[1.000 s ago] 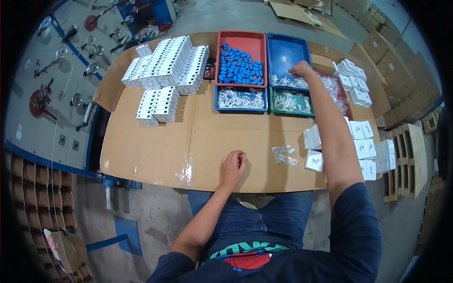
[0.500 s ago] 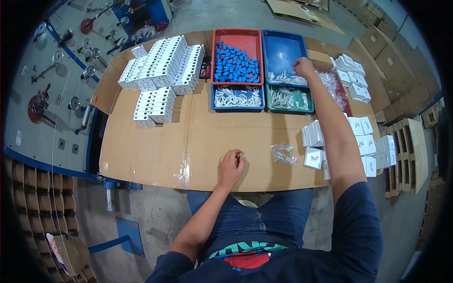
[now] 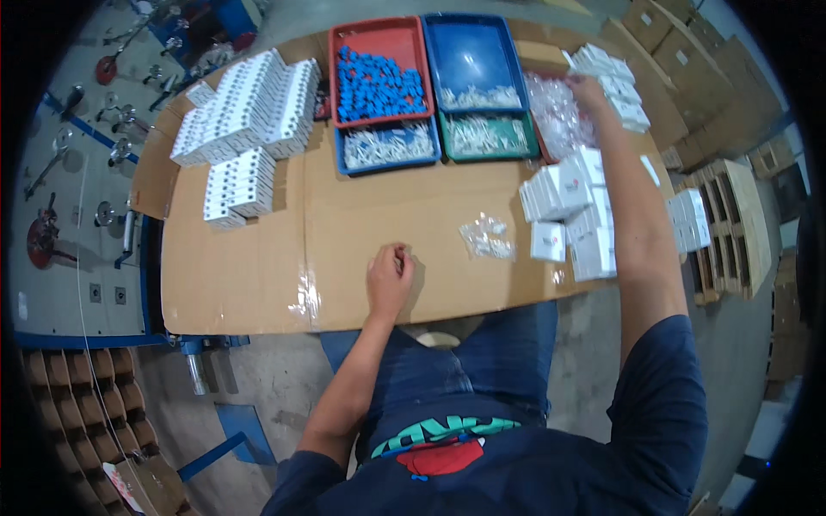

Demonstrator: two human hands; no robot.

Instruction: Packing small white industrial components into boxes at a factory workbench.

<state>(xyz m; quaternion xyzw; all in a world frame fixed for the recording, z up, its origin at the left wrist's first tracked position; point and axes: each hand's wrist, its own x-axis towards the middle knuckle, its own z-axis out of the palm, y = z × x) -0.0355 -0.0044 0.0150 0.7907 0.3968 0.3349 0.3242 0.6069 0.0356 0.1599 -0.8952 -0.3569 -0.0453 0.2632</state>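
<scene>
My left hand (image 3: pixel 390 282) rests on the cardboard-covered table near its front edge, fingers curled in; whatever they hold is hidden. My right hand (image 3: pixel 587 89) is stretched far forward at the right side of a tray heaped with clear plastic bags (image 3: pixel 557 112). Its fingers are small and blurred, so I cannot make out whether they grip anything. Left of the bags stand a green tray (image 3: pixel 489 158) and a large blue tray (image 3: pixel 469 52), both with small white pieces. A clear bag of white pieces (image 3: pixel 488 236) lies between my hands, nearer me.
A red tray (image 3: pixel 379 33) of blue pieces sits behind a smaller blue tray (image 3: pixel 391 163) of white pieces. White boxes stand in stacks (image 3: pixel 237 103) at the left. More white boxes (image 3: pixel 559 191) are beside my right forearm, with others (image 3: pixel 615 82) behind. A wooden pallet (image 3: pixel 727 228) stands beyond the table.
My right hand has moved right, from the large blue tray to the tray of clear bags. My left hand stays curled on the table. The whole view has shifted.
</scene>
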